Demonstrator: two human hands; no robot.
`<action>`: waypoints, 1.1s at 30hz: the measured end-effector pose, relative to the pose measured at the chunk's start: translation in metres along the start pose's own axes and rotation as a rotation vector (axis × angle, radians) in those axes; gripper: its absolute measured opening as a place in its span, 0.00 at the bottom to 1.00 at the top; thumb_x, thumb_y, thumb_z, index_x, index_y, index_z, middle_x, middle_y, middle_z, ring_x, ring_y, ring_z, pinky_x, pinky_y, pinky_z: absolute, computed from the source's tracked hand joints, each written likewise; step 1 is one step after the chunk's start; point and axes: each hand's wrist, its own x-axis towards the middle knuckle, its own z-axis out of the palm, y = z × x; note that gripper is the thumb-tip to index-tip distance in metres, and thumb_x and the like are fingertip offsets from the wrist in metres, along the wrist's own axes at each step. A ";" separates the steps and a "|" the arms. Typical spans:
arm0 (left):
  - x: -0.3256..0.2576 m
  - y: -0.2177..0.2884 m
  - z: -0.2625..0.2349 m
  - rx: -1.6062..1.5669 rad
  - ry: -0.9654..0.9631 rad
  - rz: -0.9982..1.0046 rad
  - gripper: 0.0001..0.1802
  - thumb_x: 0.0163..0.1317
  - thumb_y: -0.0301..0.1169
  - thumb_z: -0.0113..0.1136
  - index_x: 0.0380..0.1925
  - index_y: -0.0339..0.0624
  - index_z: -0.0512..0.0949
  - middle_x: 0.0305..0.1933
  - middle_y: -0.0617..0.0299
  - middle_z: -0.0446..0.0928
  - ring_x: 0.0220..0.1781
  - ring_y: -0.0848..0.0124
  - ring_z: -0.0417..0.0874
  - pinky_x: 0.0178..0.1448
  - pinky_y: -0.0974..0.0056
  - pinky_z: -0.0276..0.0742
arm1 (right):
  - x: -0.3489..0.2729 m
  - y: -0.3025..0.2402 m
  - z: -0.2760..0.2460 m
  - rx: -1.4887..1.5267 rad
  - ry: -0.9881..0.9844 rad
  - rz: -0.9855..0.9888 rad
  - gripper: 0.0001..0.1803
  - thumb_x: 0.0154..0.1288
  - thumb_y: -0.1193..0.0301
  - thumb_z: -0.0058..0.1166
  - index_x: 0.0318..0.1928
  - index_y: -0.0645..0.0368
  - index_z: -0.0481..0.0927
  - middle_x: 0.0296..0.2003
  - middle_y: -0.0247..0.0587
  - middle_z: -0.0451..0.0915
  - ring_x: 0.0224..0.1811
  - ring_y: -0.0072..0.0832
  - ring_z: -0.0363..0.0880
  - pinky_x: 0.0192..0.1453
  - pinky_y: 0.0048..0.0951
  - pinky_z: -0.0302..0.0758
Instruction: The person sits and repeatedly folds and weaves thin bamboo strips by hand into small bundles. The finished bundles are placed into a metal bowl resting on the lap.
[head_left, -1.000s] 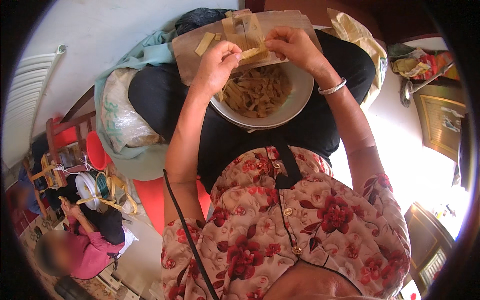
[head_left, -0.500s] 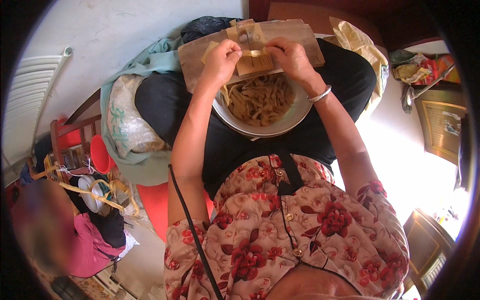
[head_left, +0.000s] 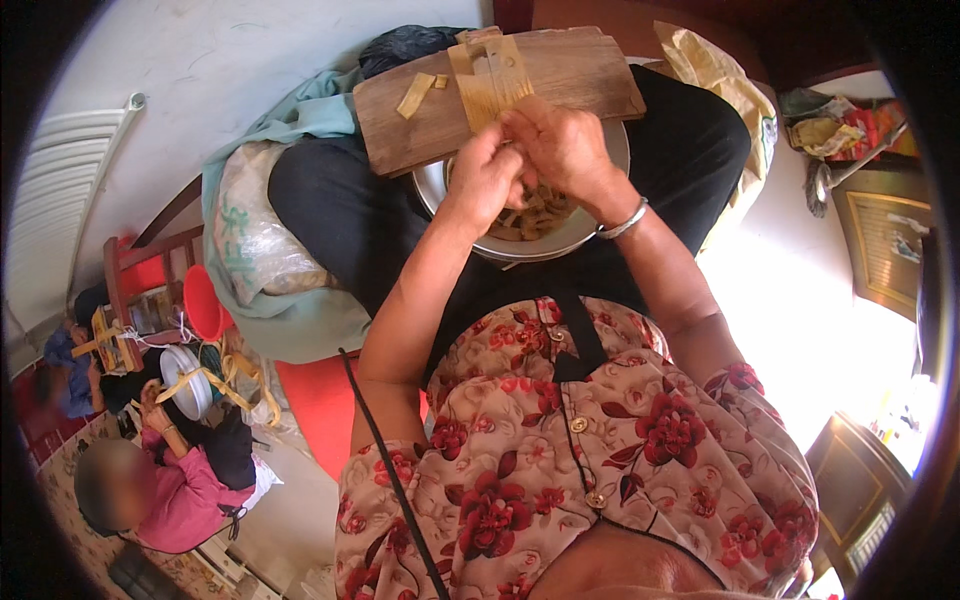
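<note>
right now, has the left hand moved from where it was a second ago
Yes: judged against the wooden board, the left hand has moved right and toward the person's body, now mostly over the bowl.

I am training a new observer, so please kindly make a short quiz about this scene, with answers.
1. True or false: the bare left hand and bare right hand are close together.
2. What does the round pale bowl hold? A: yellow-brown flat strips; B: red beans; C: clear water.
3. On which side of the long brown wooden board do two small flat yellowish pieces lie?

Key: 1 true; 2 A; 3 the person's left.
</note>
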 end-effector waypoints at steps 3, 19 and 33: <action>-0.021 0.019 -0.007 0.087 -0.182 -0.135 0.11 0.70 0.35 0.52 0.42 0.38 0.77 0.24 0.68 0.72 0.18 0.82 0.69 0.21 0.76 0.64 | -0.003 0.017 -0.018 -0.044 0.050 -0.145 0.12 0.62 0.60 0.57 0.31 0.55 0.82 0.22 0.47 0.80 0.24 0.45 0.80 0.28 0.41 0.76; -0.033 0.042 0.043 -0.045 -0.098 0.317 0.10 0.69 0.32 0.54 0.44 0.37 0.72 0.28 0.72 0.68 0.27 0.85 0.65 0.29 0.76 0.63 | -0.015 -0.022 -0.043 0.751 0.124 0.079 0.11 0.70 0.72 0.52 0.48 0.61 0.82 0.33 0.41 0.84 0.34 0.26 0.84 0.37 0.24 0.78; -0.014 -0.024 0.011 1.004 0.245 0.618 0.05 0.62 0.26 0.55 0.38 0.40 0.75 0.33 0.57 0.79 0.34 0.53 0.80 0.36 0.54 0.76 | -0.040 0.030 0.003 0.220 -0.143 0.288 0.17 0.66 0.55 0.55 0.36 0.56 0.85 0.27 0.46 0.82 0.31 0.38 0.83 0.35 0.36 0.76</action>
